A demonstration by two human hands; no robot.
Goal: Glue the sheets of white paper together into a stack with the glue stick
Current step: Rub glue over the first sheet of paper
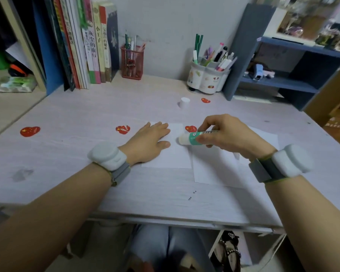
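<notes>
Paper: small white sheet (175, 154) laid flat on the desk (67, 122), pinned along its left part by the left hand (148, 143), palm down and fingers straight, judged so that it cannot slide under the stroke. Second sheet (214, 169) lies just beside it to the right, partly hidden under the right hand (226, 134); whether their edges overlap cannot be told.

Glue stick (192, 136): uncapped, pinched round its green barrel between right thumb and curled fingers, held nearly level, white tip pointed left over the pinned sheet's right part, near the left fingertips. Contact with the paper cannot be told.

Cap (184, 102): stood well apart toward the back of the desk, judged kept out of the way.
</notes>
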